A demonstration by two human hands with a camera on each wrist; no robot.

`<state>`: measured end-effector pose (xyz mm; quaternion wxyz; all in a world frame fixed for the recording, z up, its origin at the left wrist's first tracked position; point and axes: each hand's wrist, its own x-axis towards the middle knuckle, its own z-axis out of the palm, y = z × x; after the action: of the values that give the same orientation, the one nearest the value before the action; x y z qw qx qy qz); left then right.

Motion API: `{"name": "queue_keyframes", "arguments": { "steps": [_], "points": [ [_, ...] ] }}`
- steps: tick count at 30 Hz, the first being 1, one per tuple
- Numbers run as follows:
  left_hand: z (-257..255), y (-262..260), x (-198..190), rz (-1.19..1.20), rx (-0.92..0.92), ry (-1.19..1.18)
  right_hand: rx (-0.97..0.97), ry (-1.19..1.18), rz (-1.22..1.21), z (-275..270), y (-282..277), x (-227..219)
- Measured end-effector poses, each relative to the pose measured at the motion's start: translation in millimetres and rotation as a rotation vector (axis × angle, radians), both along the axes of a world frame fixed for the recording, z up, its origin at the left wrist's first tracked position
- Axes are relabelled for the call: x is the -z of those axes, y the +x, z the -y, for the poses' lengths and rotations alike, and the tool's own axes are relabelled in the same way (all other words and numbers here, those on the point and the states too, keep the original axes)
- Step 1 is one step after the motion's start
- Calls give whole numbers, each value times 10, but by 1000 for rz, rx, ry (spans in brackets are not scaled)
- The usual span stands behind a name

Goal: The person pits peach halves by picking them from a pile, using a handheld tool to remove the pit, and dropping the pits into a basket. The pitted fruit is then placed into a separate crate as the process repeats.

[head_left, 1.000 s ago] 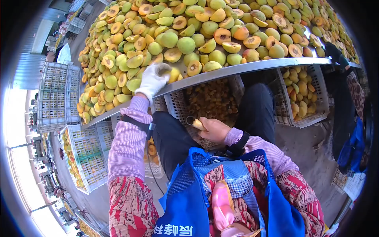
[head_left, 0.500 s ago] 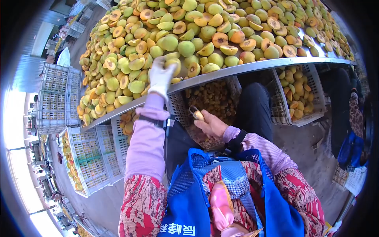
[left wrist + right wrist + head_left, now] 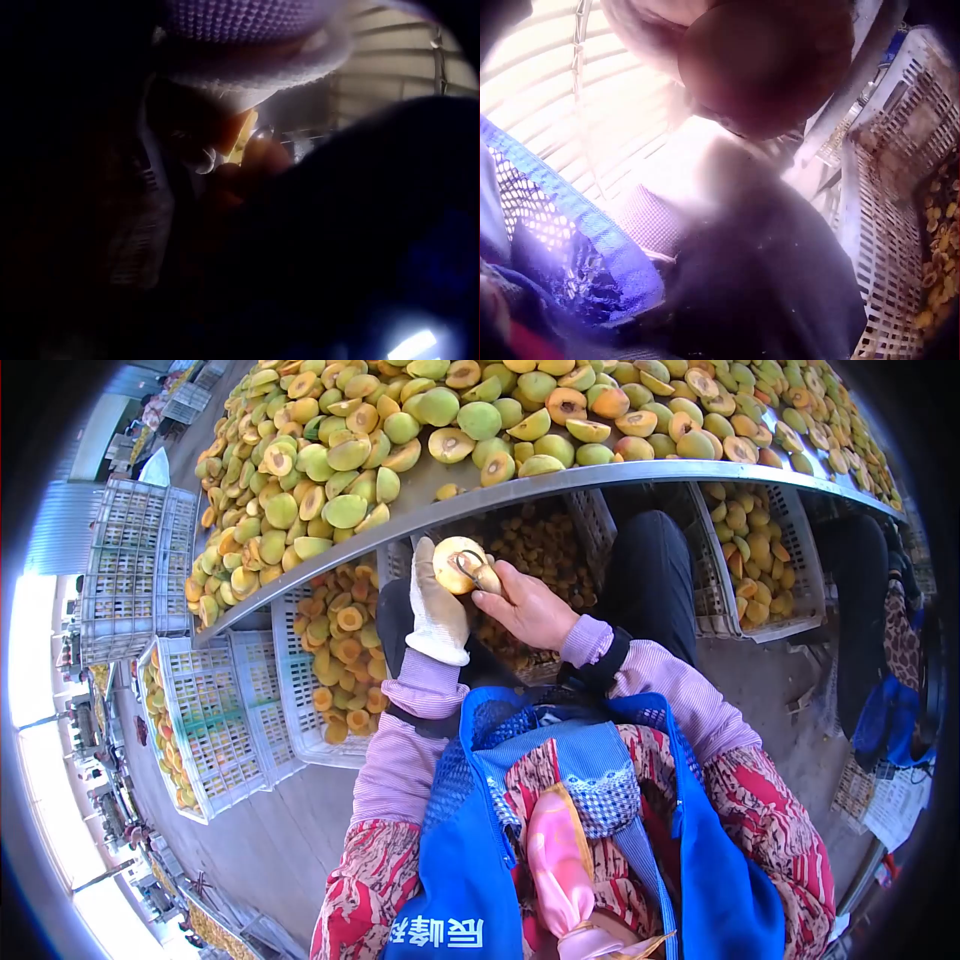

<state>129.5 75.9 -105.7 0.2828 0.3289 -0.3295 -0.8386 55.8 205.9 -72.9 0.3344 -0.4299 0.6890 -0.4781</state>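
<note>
In the head view my left hand (image 3: pixel 437 610), in a white glove, holds a halved peach (image 3: pixel 450 572) with its pale cut face up. My bare right hand (image 3: pixel 535 608) grips a small pitting tool (image 3: pixel 487 578) by its short handle. The tool's metal loop lies over the middle of the cut face. Both hands meet in front of the metal table's rim (image 3: pixel 570 479), above the lap. The left wrist view is mostly dark. A blurred part of the right hand (image 3: pixel 765 67) fills the top of the right wrist view.
Whole and halved peaches (image 3: pixel 345 455) are heaped on the table. Below it stand a crate of peach halves (image 3: pixel 300 690), a crate with smaller pieces (image 3: pixel 595 525) between the knees, and another full crate (image 3: pixel 810 560) to the right. Stacked crates (image 3: pixel 130 575) stand left.
My left hand has come back from the pile over the table edge, bringing a peach half to the right hand. The right hand has risen slightly, its tool now at the fruit.
</note>
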Motion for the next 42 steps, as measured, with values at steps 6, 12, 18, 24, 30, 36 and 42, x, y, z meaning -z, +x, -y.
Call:
{"name": "queue_keyframes", "arguments": {
  "steps": [6,12,18,24,30,36,42],
  "points": [
    [-88,-27,-26,112,-88,-260,-6,17,-4,115,-19,139],
    [-44,-37,-19,132,-55,-430,-77,86,58,149,-60,126],
    [25,-66,-156,224,93,-165,-203,226,-31,93,-254,65],
    [26,-85,-87,79,205,-117,-161,280,103,119,-265,233],
    [-138,-34,-41,137,192,-454,12,238,532,17,-202,185],
    [-187,38,-173,135,213,-242,30,71,324,53,-308,180],
    [-64,3,32,-28,149,149,243,35,-37,-13,-208,248]
  ]
}}
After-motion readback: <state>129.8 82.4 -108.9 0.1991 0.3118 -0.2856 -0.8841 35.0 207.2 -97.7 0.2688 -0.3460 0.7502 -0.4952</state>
